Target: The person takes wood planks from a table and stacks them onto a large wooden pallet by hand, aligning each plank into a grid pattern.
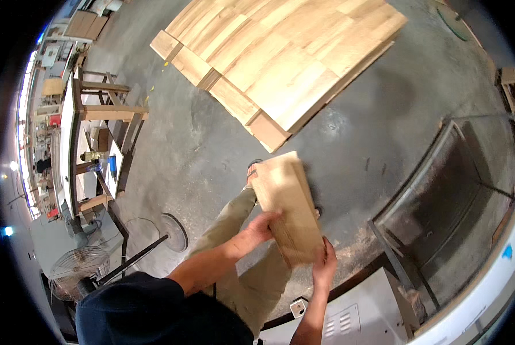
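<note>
Above my legs I hold a small stack of light wooden boards point(286, 198), tilted slightly, its far end pointing away from me. My left hand point(263, 225) grips the stack's left edge, near the middle of its length. At the near right corner, my right hand point(325, 261) is closed on the boards, with fingers on the edge. Beyond them on the floor lies a wide, low pile of wooden planks point(280, 52) in neat rows. Shorter pieces line its near left side.
A workbench point(111, 112) with wooden legs stands at left, a blue tool point(113, 167) on its shelf. Nearer are a fan point(79, 270) and its round base point(174, 232). A metal-framed bin point(436, 195) is at right. Close by me is a white metal cabinet point(349, 307).
</note>
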The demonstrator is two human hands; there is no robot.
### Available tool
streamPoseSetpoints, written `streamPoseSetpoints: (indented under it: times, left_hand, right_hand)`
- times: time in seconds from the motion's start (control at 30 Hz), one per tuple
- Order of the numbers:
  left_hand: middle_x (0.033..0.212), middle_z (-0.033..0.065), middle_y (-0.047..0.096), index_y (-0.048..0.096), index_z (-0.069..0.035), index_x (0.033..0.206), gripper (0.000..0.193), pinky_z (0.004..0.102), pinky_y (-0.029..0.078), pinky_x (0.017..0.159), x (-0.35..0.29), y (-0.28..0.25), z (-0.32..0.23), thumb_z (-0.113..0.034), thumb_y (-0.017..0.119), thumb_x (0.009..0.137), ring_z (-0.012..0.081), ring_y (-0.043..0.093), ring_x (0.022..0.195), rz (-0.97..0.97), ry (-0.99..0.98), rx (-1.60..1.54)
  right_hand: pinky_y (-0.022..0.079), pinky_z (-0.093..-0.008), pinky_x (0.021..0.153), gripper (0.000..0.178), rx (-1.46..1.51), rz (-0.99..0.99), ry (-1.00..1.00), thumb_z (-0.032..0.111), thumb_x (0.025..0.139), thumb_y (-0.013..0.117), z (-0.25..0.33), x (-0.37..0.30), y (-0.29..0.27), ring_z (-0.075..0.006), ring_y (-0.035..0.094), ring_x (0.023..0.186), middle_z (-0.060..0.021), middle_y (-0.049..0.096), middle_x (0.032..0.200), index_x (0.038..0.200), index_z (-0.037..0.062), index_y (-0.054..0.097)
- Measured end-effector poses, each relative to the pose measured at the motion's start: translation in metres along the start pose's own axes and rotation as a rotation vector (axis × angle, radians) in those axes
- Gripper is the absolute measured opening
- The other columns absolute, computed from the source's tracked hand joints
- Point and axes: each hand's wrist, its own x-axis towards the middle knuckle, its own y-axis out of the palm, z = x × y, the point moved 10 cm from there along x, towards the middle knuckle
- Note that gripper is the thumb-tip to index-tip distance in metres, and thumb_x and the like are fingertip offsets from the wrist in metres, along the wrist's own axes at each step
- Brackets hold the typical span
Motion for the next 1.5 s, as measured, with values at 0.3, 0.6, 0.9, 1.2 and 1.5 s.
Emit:
streamPoseSetpoints:
  times: [0.3,0.6,0.9,1.2,1.5]
  left_hand:
    - [0.121,0.0109,0.054,0.047,-0.004,0.123,0.044,0.044,0.041,0.096,0.19,-0.134,-0.207,-0.022,0.061,0.085,0.026,0.05,0.114,0.052,0.402,-0.009]
    - [0.113,0.0137,0.056,0.049,0.001,0.118,0.046,0.0435,0.046,0.09,0.281,-0.152,-0.241,-0.026,0.063,0.084,0.0287,0.058,0.097,-0.165,0.2,0.256]
    - [0.08,0.0145,0.058,0.055,0.012,0.097,0.049,0.0271,0.052,0.049,0.265,-0.178,-0.299,-0.035,0.061,0.085,0.0221,0.06,0.063,-0.538,0.18,0.761]
    - [0.075,0.0138,0.058,0.057,0.01,0.093,0.043,0.0289,0.053,0.048,0.261,-0.175,-0.29,-0.033,0.062,0.084,0.0207,0.06,0.06,-0.528,0.2,0.574]
    - [0.075,0.0141,0.061,0.059,0.007,0.091,0.034,0.0326,0.055,0.054,0.269,-0.183,-0.325,-0.026,0.062,0.084,0.0219,0.062,0.064,-0.584,0.332,0.808]
  right_hand:
    - [0.045,-0.0324,0.087,0.022,0.941,-0.115,0.493,0.009,0.089,0.055,-0.139,0.217,0.248,-0.0215,0.055,0.098,-0.0106,0.052,0.114,0.109,-0.0012,0.054]
    - [0.043,-0.0398,0.088,0.025,0.935,-0.087,0.509,0.025,0.092,0.051,-0.15,0.301,0.291,-0.0207,0.054,0.088,-0.0031,0.056,0.09,0.104,0.0042,0.051]
    - [0.042,-0.0336,0.091,0.044,0.923,-0.049,0.583,0.038,0.092,0.047,-0.156,0.318,0.307,-0.0178,0.052,0.102,-0.0083,0.055,0.113,0.112,-0.0011,0.048]
    - [0.046,-0.0313,0.088,0.026,0.917,0.075,0.358,0.015,0.089,0.057,-0.154,0.327,0.286,-0.0174,0.056,0.097,-0.0079,0.059,0.107,0.109,0.0,0.053]
    - [0.041,-0.0325,0.091,0.031,0.848,0.075,0.351,0.013,0.091,0.053,-0.136,0.338,0.294,-0.0178,0.052,0.101,-0.0093,0.055,0.112,0.118,-0.002,0.046]
